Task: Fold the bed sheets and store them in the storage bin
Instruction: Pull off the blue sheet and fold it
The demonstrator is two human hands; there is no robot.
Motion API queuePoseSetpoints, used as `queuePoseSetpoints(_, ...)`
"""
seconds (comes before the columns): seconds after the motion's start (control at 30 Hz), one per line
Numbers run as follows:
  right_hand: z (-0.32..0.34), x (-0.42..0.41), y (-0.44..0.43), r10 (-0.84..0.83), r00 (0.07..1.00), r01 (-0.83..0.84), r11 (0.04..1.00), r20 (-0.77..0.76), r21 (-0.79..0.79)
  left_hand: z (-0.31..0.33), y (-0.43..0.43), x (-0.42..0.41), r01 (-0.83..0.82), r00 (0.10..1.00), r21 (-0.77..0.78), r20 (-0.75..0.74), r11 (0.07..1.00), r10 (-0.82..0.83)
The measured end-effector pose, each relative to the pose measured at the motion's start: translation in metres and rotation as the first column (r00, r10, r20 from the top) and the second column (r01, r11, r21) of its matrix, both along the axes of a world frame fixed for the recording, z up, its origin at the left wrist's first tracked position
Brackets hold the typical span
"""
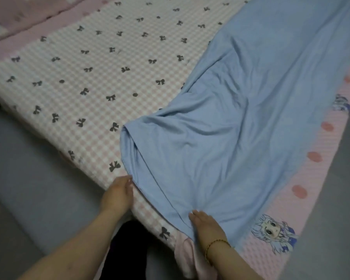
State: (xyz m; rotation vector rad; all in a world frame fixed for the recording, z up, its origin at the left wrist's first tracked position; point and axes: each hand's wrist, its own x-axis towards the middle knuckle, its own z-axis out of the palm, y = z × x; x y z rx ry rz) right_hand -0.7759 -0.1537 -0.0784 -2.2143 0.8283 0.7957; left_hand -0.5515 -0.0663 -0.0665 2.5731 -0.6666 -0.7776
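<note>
Right hand [207, 225] is pressing flat on the blue sheet [240, 128]; left hand [117, 194] beside it is pinching the edge. Folding is likely just beginning; the next move is calling for aligned edges.

Single head cam, wide-angle, looks fwd & down over bed [85, 81]; v. close, fingers [198, 216] low in frame, bed beyond them.

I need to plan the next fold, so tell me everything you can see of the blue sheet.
The blue sheet is plain light blue, thin soft-looking cloth, creased, with a doubled fold along its left edge. It lies as a long diagonal strip over the checked bow-print sheet and a pink dotted cartoon-print cloth. The left hand pinches its near-left corner; the right hand lies flat on its near edge.
</note>
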Motion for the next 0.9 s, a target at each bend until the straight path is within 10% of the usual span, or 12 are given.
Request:
queuePoseSetpoints(0.17, -0.013, 0.031, 0.016, -0.416, 0.905, 0.425, 0.887, 0.089, -0.181, -0.009, -0.062, 0.101, 0.152, 0.984, -0.003, 0.094, 0.988, -0.151)
queuePoseSetpoints(0.27, -0.022, 0.041, 0.037, -0.540, 0.814, 0.581, 0.745, 0.213, -0.328, -0.012, -0.093, 0.135, 0.184, 0.977, -0.082, -0.091, 0.980, -0.191)
queuePoseSetpoints(0.6, -0.016, 0.056, 0.065, -0.774, 0.628, 0.745, 0.568, 0.081, -0.350, 0.022, -0.115, 0.146, 0.197, 0.887, -0.202, -0.379, 0.959, -0.262)
queuePoseSetpoints(0.77, -0.004, 0.056, 0.080, -0.746, 0.595, 0.767, 0.417, 0.298, -0.488, 0.066, -0.074, 0.168, 0.324, 0.946, -0.311, 0.093, 0.893, -0.311)
queuePoseSetpoints(0.9, -0.002, 0.055, 0.100, -0.756, 0.577, 0.778, 0.392, 0.309, -0.492, 0.062, -0.018, 0.193, 0.381, 0.873, -0.034, 0.343, 0.924, -0.347)
